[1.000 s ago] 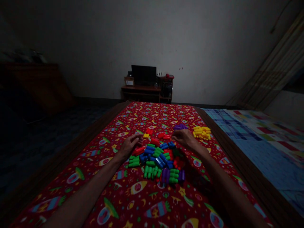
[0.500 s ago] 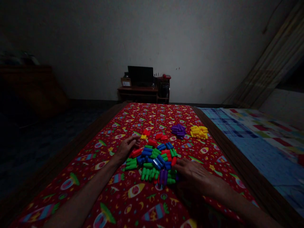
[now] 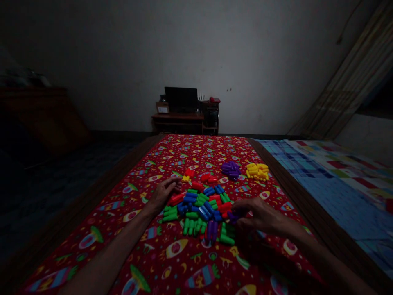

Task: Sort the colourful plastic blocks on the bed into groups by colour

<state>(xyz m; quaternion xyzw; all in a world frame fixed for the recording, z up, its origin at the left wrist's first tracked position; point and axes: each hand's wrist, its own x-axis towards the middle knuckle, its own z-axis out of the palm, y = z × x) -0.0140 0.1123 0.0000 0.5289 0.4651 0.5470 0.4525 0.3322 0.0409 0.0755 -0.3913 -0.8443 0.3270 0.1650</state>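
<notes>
A heap of mixed plastic blocks, green, blue, red and purple, lies on a red patterned cloth. My left hand rests at the heap's left edge, fingers loosely curled beside a red block, holding nothing that I can see. My right hand is at the heap's right edge, its fingers pinched on a purple block. Farther back sit a small purple pile and a yellow pile. A few red blocks and one yellow block lie behind the heap.
The cloth covers a long wooden-edged surface. A checked blue and multicoloured sheet lies to the right. At the far wall a low desk carries a dark monitor. The room is dim; the left side is dark floor.
My right hand came back from the purple pile to the near right of the heap, then lifted slightly and pinched a purple block. My left hand has barely moved.
</notes>
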